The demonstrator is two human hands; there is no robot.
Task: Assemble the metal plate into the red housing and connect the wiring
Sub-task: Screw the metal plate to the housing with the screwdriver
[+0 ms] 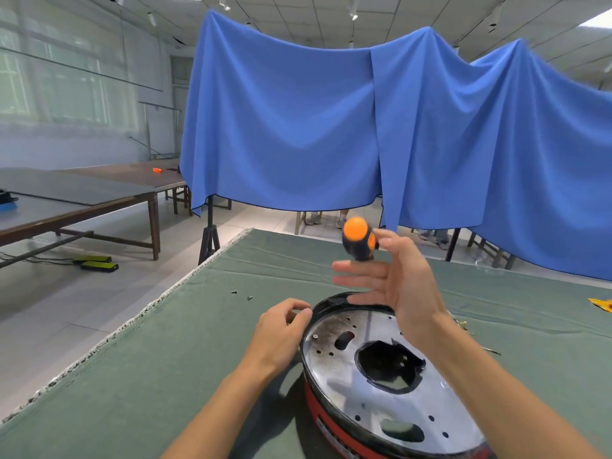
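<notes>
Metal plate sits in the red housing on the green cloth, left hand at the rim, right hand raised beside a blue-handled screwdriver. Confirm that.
One error: in the head view the screwdriver handle is orange and black, not blue. The metal plate, red housing, green cloth, left hand and right hand are as stated.

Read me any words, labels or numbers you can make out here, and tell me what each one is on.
No text can be read.
Red housing: a pale label on its side wall, print too blurred and cut off to read.
Metal plate: no markings seen.
Orange-and-black tool: motion-blurred, nothing legible.
</notes>
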